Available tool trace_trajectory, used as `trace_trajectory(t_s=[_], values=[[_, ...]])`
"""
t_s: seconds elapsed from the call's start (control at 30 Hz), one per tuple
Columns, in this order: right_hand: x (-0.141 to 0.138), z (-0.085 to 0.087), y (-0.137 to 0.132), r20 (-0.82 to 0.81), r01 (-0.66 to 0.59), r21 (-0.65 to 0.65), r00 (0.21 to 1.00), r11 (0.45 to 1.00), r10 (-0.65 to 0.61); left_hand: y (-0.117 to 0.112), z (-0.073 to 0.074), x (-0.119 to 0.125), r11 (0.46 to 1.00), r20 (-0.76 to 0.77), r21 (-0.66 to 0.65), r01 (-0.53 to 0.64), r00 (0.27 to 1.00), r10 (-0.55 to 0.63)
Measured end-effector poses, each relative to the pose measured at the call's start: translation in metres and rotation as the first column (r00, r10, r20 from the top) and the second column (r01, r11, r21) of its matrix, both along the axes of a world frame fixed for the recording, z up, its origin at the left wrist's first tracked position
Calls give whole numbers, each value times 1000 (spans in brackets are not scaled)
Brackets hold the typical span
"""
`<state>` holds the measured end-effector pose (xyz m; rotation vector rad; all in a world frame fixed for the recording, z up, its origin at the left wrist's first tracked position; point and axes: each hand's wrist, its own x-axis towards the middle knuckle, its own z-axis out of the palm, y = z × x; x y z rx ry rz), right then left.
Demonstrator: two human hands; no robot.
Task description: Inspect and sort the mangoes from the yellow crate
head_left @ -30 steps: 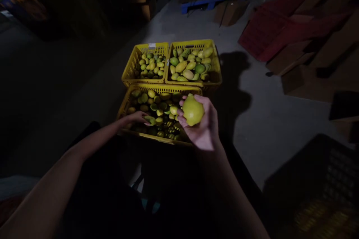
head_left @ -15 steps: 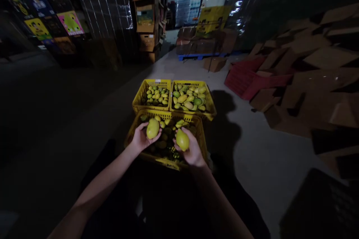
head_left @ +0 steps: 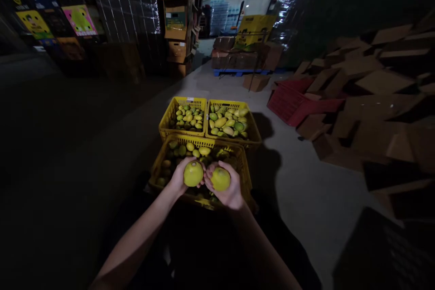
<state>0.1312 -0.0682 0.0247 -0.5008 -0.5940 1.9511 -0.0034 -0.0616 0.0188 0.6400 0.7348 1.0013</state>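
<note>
Over the near yellow crate (head_left: 245, 176), my left hand (head_left: 180, 177) is closed round a yellow-green lemon (head_left: 193, 174), one end of it turned up toward me. Close beside it, my right hand (head_left: 234, 192) grips another lemon (head_left: 220, 179). The fingers of both hands nearly meet between the two fruits; whether they touch I cannot tell. Below them, more lemons (head_left: 204, 151) lie in the crate, partly hidden by my hands and by shadow.
Two yellow crates stand just beyond, the left one (head_left: 165, 120) with smaller lemons, the right one (head_left: 254, 129) with larger ones. A red crate (head_left: 288, 102) and heaped cardboard boxes (head_left: 370, 108) lie to the right. A blue pallet (head_left: 238, 72) carries boxes farther back.
My hands have come closer together, the left one moving right and down. The left lemon has been turned so its end faces up. The right lemon has tilted and sits slightly lower.
</note>
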Motion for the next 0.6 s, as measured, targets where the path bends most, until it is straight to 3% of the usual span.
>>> trace_trajectory(t_s=[0.47, 0.6], values=[[-6, -3, 4, 10, -69, 31, 998, 997, 69, -2, 2, -7, 1000, -23, 19, -10, 1000, 11], [-7, -4, 5, 18, -66, -27, 998, 997, 67, 0, 1, -7, 998, 45, -54, -16, 999, 18]])
